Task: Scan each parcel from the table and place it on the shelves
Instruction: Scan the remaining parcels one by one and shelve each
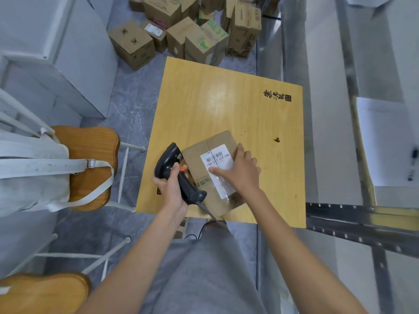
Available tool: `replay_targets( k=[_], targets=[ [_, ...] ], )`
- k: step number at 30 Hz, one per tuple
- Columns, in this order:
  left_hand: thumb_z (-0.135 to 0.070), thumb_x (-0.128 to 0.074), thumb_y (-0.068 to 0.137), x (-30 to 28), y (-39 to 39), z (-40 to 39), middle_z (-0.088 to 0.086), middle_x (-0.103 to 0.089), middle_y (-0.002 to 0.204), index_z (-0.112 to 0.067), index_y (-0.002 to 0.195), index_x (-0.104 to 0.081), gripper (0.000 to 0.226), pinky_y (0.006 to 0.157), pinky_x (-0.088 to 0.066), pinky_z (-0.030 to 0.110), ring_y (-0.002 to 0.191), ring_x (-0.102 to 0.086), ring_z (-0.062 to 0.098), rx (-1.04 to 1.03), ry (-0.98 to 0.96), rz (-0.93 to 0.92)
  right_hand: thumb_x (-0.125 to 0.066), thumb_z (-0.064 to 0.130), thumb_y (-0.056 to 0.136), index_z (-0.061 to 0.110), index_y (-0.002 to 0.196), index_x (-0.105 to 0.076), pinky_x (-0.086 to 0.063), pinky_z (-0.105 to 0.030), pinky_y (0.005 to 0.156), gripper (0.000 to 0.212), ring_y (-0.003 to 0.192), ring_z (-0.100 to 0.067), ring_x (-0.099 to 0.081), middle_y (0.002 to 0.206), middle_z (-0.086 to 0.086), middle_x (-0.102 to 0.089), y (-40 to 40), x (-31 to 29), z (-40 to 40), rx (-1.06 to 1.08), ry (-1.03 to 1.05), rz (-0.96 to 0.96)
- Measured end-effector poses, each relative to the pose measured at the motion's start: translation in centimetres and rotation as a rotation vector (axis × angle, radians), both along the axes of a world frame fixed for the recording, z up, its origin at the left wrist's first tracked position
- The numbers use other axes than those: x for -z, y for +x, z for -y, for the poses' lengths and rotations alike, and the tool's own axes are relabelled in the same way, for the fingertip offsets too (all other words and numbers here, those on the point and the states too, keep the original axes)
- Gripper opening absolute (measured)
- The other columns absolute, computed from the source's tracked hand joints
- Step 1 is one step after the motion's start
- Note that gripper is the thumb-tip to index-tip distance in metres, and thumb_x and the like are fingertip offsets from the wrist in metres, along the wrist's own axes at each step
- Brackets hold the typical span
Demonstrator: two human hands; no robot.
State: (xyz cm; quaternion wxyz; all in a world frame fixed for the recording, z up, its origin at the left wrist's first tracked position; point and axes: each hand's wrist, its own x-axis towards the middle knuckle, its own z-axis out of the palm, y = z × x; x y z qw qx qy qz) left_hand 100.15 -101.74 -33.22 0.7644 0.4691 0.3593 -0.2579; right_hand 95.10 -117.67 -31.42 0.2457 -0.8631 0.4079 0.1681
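- Left hand [170, 189] has its grip clenched around a black scanner [175, 172], low centre.
- Right hand [241, 172] rests flat, fingers straight, on the parcel [213, 173] at the counter's [226, 98] near edge.
- Bare counter surface stretches beyond the parcel.

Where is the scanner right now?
In the head view, the scanner is gripped in the left hand at the table's near-left edge, just left of the parcel.

Two wooden stools [90, 155] left of the table, the nearer-to-table one under a white bag [34, 175].
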Motion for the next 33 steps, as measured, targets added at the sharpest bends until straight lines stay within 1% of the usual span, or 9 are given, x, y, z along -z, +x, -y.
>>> replay_targets(
  k=[3, 5, 9, 17, 20, 23, 26, 29, 33],
  targets=[
    [-0.021, -0.067, 0.099, 0.9, 1.4, -0.4, 0.0, -0.075, 0.085, -0.025, 0.142, -0.03, 0.057, 0.081, -0.057, 0.041, 0.085, -0.068, 0.017, -0.006, 0.022, 0.024, -0.073, 0.067, 0.073, 0.029, 0.157, -0.021, -0.027, -0.042, 0.094, 0.106, 0.122, -0.028, -0.038, 0.136, -0.005, -0.04, -2.2, -1.0, -1.2, -0.038, -0.078, 0.179],
    [-0.022, -0.067, 0.099, 1.7, 1.8, -0.7, -0.001, -0.075, 0.084, -0.024, 0.141, -0.03, 0.056, 0.074, -0.055, 0.035, 0.079, -0.066, 0.015, 0.02, 0.065, 0.014, -0.071, 0.066, 0.074, 0.045, 0.155, -0.016, -0.027, -0.043, 0.103, 0.1, 0.128, -0.028, -0.031, 0.141, -0.003, -0.033, -3.3, -1.6, -2.0, -0.079, -0.03, 0.257],
    [-0.021, -0.066, 0.099, 2.8, 1.9, -1.2, 0.003, -0.073, 0.091, -0.029, 0.13, -0.034, 0.045, 0.083, -0.057, 0.043, 0.088, -0.067, 0.019, 0.033, 0.097, -0.02, -0.066, 0.063, 0.082, 0.068, 0.146, 0.005, -0.02, -0.06, 0.119, 0.096, 0.153, -0.036, -0.005, 0.166, 0.017, 0.007, -4.4, -2.3, -3.4, -0.154, 0.183, 0.261],
    [-0.016, -0.065, 0.1, 3.0, 1.9, -1.9, 0.006, -0.07, 0.096, -0.027, 0.122, -0.034, 0.039, 0.071, -0.06, 0.034, 0.085, -0.07, 0.014, 0.072, 0.115, 0.028, -0.059, 0.057, 0.089, 0.059, 0.151, 0.009, -0.027, -0.048, 0.111, 0.091, 0.145, -0.033, -0.017, 0.157, 0.034, 0.017, -4.2, -1.5, -6.4, -0.061, 0.046, 0.304],
    [-0.015, -0.065, 0.1, 1.4, 2.9, -1.9, 0.009, -0.068, 0.101, -0.034, 0.127, -0.032, 0.046, 0.084, -0.059, 0.034, 0.093, -0.071, 0.018, 0.147, 0.122, 0.111, -0.062, 0.053, 0.09, 0.053, 0.155, 0.001, -0.02, -0.049, 0.115, 0.09, 0.148, -0.034, -0.012, 0.159, 0.033, 0.013, -3.7, -1.9, -6.5, -0.035, 0.028, 0.336],
    [-0.01, -0.062, 0.101, -1.6, 4.5, -1.3, 0.014, -0.066, 0.106, -0.034, 0.136, -0.03, 0.053, 0.096, -0.056, 0.04, 0.091, -0.073, 0.026, 0.219, 0.116, 0.266, -0.067, 0.048, 0.09, 0.048, 0.156, -0.005, -0.015, -0.054, 0.117, 0.091, 0.149, -0.036, -0.011, 0.162, 0.029, 0.005, -2.8, -3.4, -4.9, 0.082, -0.049, 0.454],
    [-0.005, -0.062, 0.1, -5.7, 6.1, -0.2, 0.017, -0.062, 0.123, -0.027, 0.141, -0.031, 0.056, 0.091, -0.06, 0.04, 0.088, -0.076, 0.032, 0.304, 0.116, 0.505, -0.068, 0.049, 0.087, 0.041, 0.159, -0.012, -0.011, -0.057, 0.117, 0.091, 0.15, -0.036, -0.012, 0.166, 0.021, -0.005, -1.4, -5.8, -2.4, 0.247, -0.126, 0.674],
    [-0.007, -0.064, 0.099, -10.2, 6.9, 0.9, 0.005, -0.063, 0.12, -0.034, 0.136, -0.035, 0.054, 0.074, -0.063, 0.034, 0.074, -0.076, 0.029, 0.416, 0.135, 0.793, -0.063, 0.054, 0.083, 0.039, 0.159, -0.014, -0.012, -0.044, 0.111, 0.091, 0.15, -0.033, -0.012, 0.166, 0.02, -0.007, 0.0, -8.7, -0.2, 0.318, -0.252, 0.836],
    [-0.012, -0.067, 0.097, -15.5, 6.7, 1.1, -0.024, -0.066, 0.11, -0.059, 0.121, -0.041, 0.059, 0.063, -0.06, 0.028, 0.064, -0.072, 0.023, 0.496, 0.15, 1.1, -0.066, 0.049, 0.085, 0.036, 0.159, -0.018, -0.014, -0.046, 0.113, 0.089, 0.15, -0.032, -0.015, 0.162, 0.025, -0.005, 0.9, -11.7, 1.3, 0.346, -0.386, 0.944]
  ],
)
